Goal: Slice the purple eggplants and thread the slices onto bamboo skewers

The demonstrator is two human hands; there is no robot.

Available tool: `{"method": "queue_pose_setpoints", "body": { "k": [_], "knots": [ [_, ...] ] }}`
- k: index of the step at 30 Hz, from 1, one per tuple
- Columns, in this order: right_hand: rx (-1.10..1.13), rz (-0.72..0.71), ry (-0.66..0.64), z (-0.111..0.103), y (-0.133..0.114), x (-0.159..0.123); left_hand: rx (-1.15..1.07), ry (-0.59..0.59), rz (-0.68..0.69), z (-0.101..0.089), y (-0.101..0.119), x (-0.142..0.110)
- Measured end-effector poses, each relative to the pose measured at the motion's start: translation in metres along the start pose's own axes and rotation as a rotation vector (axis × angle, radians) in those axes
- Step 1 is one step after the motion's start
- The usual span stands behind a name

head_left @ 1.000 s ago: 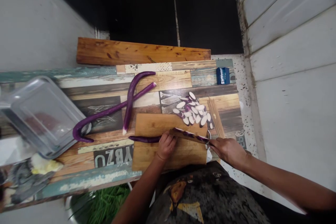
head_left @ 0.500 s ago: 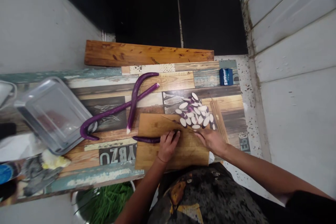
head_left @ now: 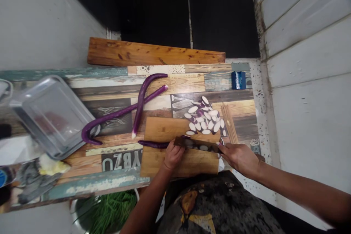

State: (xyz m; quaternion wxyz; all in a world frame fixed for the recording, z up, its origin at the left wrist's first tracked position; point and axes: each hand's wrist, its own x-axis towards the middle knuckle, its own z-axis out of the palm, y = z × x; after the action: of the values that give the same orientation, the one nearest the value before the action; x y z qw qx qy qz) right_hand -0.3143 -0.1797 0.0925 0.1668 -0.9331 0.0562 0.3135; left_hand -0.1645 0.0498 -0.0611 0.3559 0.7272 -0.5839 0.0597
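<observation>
My left hand [head_left: 174,154] is closed on a long purple eggplant [head_left: 153,144] lying across the wooden cutting board [head_left: 161,164]. The eggplant's tapered end sticks out to the left, past the board's edge. My right hand [head_left: 239,156] grips a broad-bladed kitchen knife [head_left: 200,145], whose blade spans the board with its far end against my left fingers. Pale oval eggplant slices [head_left: 206,116] with purple skin lie in a heap beyond the board's far right edge. Two whole eggplants [head_left: 117,114] cross each other on the table at the far left of the board.
A clear plastic container [head_left: 55,117] stands on the left of the patterned table [head_left: 115,98]. Thin wooden sticks [head_left: 229,122] lie right of the slices, and a small blue box [head_left: 238,80] sits at the back right. Below the front edge is a bowl of green stalks [head_left: 115,210].
My right hand has drawn back to the right and toward me, and the knife blade now shows flat across the board. One more slice lies at the board's far edge. My left hand barely moved.
</observation>
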Motion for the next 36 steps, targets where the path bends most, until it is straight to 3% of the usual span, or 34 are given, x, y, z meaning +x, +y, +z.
{"method": "queue_pose_setpoints", "body": {
  "k": [15,21,25,28,31,36],
  "knots": [
    [0.015,0.006,-0.032,-0.007,0.006,0.006,0.01,-0.088,-0.011,0.005,-0.002,-0.014],
    [0.079,0.048,-0.053,0.005,-0.005,0.045,-0.044,-0.073,0.001,-0.002,0.0,0.001],
    [0.148,0.114,0.093,0.014,-0.015,0.066,-0.076,-0.133,-0.02,-0.011,0.001,0.009],
    [0.149,0.13,0.098,0.013,-0.014,0.055,-0.081,-0.158,-0.033,-0.013,0.001,0.007],
    [0.092,0.032,0.044,0.006,-0.009,0.035,-0.035,-0.133,-0.05,-0.011,0.0,0.001],
    [0.05,-0.004,-0.012,-0.002,-0.004,0.022,0.041,-0.092,0.011,-0.009,0.0,-0.009]
  ]
}}
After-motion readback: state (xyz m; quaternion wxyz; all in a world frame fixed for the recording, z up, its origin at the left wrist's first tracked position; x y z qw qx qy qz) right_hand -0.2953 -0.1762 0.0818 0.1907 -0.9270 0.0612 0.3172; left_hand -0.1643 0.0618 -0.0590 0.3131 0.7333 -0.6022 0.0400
